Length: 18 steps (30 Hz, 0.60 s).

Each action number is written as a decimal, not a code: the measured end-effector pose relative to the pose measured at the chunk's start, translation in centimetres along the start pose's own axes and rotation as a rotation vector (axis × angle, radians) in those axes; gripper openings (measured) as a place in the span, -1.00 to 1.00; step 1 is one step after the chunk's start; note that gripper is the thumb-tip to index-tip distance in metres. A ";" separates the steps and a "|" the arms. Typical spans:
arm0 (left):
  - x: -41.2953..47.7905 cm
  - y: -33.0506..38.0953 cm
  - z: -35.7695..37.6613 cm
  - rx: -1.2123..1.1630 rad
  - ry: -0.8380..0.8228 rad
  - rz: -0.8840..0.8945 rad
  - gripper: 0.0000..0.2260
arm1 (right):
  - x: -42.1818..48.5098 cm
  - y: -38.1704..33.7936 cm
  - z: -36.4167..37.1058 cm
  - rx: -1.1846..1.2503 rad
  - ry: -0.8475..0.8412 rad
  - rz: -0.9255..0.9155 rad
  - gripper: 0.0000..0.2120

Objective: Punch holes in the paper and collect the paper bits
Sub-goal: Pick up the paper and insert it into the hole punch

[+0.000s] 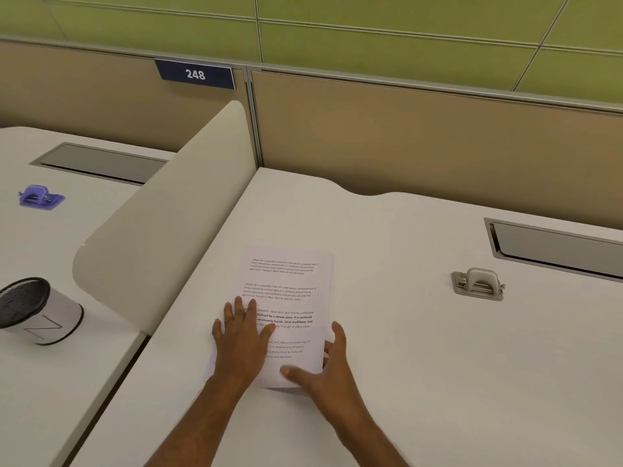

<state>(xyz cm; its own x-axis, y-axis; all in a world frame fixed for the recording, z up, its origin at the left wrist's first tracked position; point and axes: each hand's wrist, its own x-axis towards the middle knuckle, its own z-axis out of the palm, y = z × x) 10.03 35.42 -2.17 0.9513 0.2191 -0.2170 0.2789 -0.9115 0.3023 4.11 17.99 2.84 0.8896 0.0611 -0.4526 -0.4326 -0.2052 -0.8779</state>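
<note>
We see a pale worktop (pixel 387 348) filling the view, with a second worktop (pixel 67 251) at nine o'clock behind a curved cream divider (pixel 161 227), and tan partition panels (pixel 404 136) at twelve o'clock carrying a dark plate (pixel 195 74) numbered 248. At eight o'clock on the left worktop a mesh cup (pixel 37 311) lies tipped toward us, wrapped in a white band; we cannot tell whether anything is inside its dark mouth. The paper (pixel 286 298), a white sheet or thin stack printed with short blocks of black text, one block partly bold, lies flat at the middle of the near worktop, reaching toward six o'clock. Our left hand (pixel 241 342) rests open, palm down with fingers spread, on the paper's left half. Our right hand (pixel 323 362) is open and curved at the paper's lower right corner, thumb on top of the sheet and fingers at its right edge; we cannot tell whether it pinches the edge. At three o'clock, well apart from the paper, sits a beige hole punch (pixel 478 284), near a grey recessed cable tray (pixel 556 247). A purple hole punch (pixel 40 197) sits at ten o'clock on the left worktop.
</note>
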 end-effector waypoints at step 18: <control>-0.5 -0.4 0.2 -0.061 0.040 0.038 -0.35 | 6.3 -1.6 -0.9 0.235 0.246 0.188 -0.83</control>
<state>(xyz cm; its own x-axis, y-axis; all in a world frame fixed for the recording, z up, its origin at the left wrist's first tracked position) 9.42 35.61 -2.37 0.9655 0.1995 -0.1672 0.2486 -0.8968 0.3659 10.55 17.77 1.49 0.7878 -0.1983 -0.5832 -0.5878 0.0411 -0.8080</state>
